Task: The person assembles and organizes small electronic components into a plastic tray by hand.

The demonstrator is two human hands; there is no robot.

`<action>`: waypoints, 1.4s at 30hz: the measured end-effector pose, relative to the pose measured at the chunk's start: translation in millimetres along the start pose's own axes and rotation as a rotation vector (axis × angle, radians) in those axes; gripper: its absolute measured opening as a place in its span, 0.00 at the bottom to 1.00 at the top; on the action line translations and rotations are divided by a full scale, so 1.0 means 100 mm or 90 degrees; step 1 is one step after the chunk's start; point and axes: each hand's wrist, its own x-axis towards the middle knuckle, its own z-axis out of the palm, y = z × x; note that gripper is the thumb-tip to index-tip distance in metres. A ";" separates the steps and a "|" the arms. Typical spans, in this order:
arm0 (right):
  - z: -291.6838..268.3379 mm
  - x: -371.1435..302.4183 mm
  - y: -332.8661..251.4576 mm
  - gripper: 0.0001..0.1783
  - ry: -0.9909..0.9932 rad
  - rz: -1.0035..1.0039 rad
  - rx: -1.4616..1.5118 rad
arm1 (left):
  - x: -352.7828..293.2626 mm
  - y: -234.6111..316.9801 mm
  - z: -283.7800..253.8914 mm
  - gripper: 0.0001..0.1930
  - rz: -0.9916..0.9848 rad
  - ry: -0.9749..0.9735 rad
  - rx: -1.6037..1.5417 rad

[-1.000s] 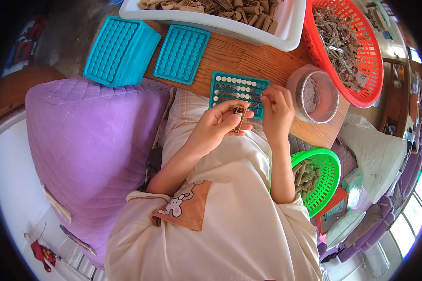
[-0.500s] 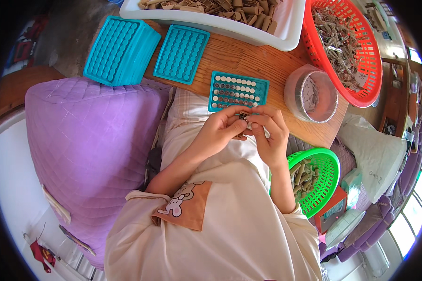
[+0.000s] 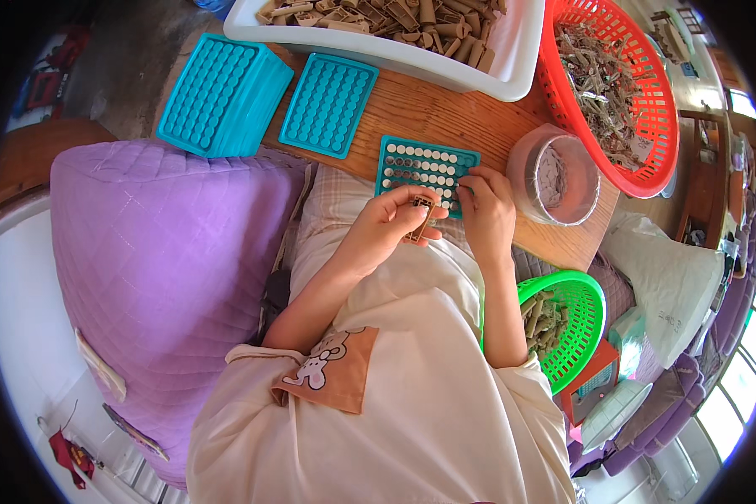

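Note:
My left hand (image 3: 380, 233), over my lap, grips a small brown plastic casing (image 3: 419, 223) between thumb and fingers; dark detail shows at its upper end. My right hand (image 3: 490, 212) is at the right edge of a teal tray (image 3: 474, 156) on the table's near edge. Its fingers are curled together over the tray's near right corner; whatever they pinch is hidden. Rows of small round discs sit in the tray, some white and some dark silver. My left hand covers part of its near edge.
A stack of teal trays (image 3: 218, 97) and a single teal tray (image 3: 328, 105) lie left. Brown casings fill a white bin (image 3: 512, 71) at the back. Right are a plastic-lined round tub (image 3: 525, 172), a red basket (image 3: 668, 126) of clear-and-metallic pieces, and a green basket (image 3: 592, 323) of casings.
My right hand has left the casing and moved away from my left hand to the tray's right side. The left hand keeps the casing, now more exposed. The view has shifted slightly.

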 end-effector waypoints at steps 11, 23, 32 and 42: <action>-0.29 -0.09 -0.55 0.08 0.090 -0.004 0.234 | 0.01 -0.07 0.05 0.16 0.060 -0.059 -0.018; -0.57 0.21 -0.38 0.13 -0.405 0.138 0.274 | -0.03 -0.01 0.10 0.15 0.098 -0.058 0.478; -0.69 0.83 -0.45 0.23 -0.551 -0.138 0.365 | -0.14 0.16 -0.08 0.12 -0.021 -0.213 0.011; 0.00 2.32 -0.54 0.13 -0.179 -0.268 0.063 | -0.15 0.17 -0.21 0.11 -0.050 -0.053 0.008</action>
